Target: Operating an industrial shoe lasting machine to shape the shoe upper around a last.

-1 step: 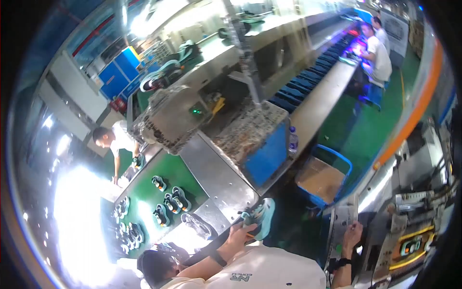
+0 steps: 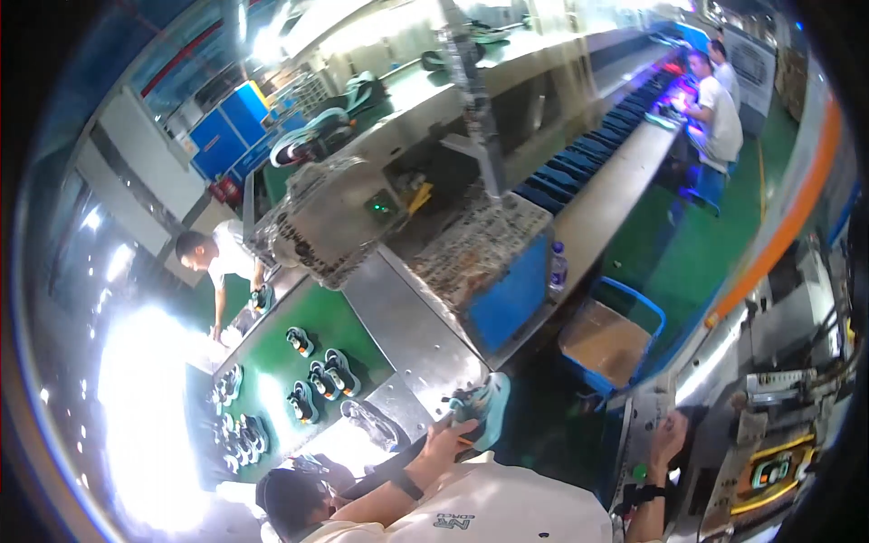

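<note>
Head view, near centre: left hand (image 2: 450,441) wrapped round a teal sneaker (image 2: 482,407), fingers closed on its side; a thin orange-tipped tool seems to sit in the same grip, too small to be sure.
Shoe place: near end of the steel bench (image 2: 412,326), toe overhanging the bench edge, just right of the green belt (image 2: 272,371).
Handling (judged): light, soft fabric upper, stiffer rubber sole; not fragile, not slippery. Best hold prob. across midfoot or heel, thumb over upper, fingers under sole.
Right hand (image 2: 668,433): near right, raised at a pale panel (image 2: 638,425) on a machine; fingers look bent on its edge, but can't tell how far open or if it grips.
Belt: more shoes (image 2: 317,376) in pairs, well apart from the held one.
Far left: a co-worker (image 2: 217,258) leans over the belt.
Right of bench: blue crate (image 2: 611,339) w/ cardboard, on green floor.
Far right: two more workers (image 2: 715,100) at the long line.
</note>
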Action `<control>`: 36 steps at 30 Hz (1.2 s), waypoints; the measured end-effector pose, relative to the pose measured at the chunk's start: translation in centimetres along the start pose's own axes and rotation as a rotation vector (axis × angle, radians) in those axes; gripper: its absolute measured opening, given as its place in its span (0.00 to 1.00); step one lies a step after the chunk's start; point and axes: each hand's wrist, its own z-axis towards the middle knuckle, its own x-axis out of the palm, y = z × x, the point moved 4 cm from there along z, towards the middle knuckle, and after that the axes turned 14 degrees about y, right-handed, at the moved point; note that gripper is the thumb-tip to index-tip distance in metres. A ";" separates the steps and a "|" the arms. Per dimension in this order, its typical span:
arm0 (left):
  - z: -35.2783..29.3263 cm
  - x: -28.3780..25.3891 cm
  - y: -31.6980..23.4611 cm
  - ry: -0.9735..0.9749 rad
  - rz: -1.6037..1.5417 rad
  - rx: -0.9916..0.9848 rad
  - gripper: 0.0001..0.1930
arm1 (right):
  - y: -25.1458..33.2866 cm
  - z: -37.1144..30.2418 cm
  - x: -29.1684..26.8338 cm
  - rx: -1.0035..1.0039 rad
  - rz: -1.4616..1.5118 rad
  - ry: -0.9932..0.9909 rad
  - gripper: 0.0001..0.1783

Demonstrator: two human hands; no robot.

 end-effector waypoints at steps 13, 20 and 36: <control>13.8 -34.3 -11.2 -0.506 -0.126 0.300 0.14 | 64.3 21.3 -3.7 -1.238 0.037 0.140 0.17; 21.4 -54.5 -16.5 -0.751 -0.193 0.403 0.15 | 86.7 22.0 7.7 -1.429 -0.183 0.386 0.38; 29.1 -72.2 -23.3 -1.193 0.646 0.149 0.30 | 100.8 26.9 22.5 -1.282 -0.593 0.258 0.49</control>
